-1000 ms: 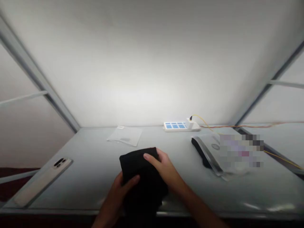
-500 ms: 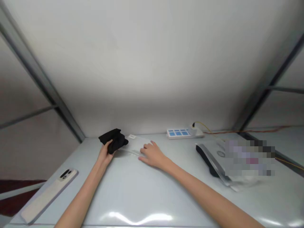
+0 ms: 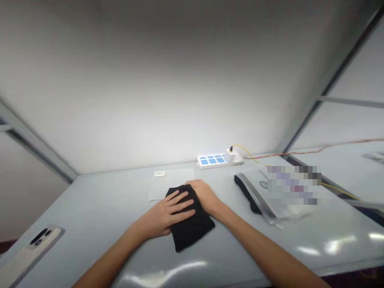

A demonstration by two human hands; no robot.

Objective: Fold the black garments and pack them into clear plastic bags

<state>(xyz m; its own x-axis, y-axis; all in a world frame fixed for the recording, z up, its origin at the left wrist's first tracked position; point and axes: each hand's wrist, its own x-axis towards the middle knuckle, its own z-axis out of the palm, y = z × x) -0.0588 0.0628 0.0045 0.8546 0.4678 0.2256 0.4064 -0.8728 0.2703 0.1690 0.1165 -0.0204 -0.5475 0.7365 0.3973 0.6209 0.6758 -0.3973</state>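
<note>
A folded piece of black cloth [image 3: 192, 230] lies on the table in front of me. My left hand [image 3: 168, 212] rests flat across its upper left part, fingers spread and pointing right. Against the cloth's far right edge lies my right hand [image 3: 204, 194], its fingers stretched leftward along the far end and partly hidden; it looks open. Just beyond the cloth, a clear plastic bag [image 3: 175, 177] with a small white label lies flat, its near right part covered by the cloth and hands.
A white power strip [image 3: 211, 161] with blue sockets and a plugged-in adapter [image 3: 229, 155] stands by the back wall. At the right is a clear bag [image 3: 261, 188] with a black item [image 3: 247, 194] at its edge, partly pixelated. A pale phone [image 3: 36, 248] lies at left.
The black cloth has moved right and nearer, from my left hand's hold to flat on the table. Both hands are now on it. My right hand has left the clear bag; the view has turned right.
</note>
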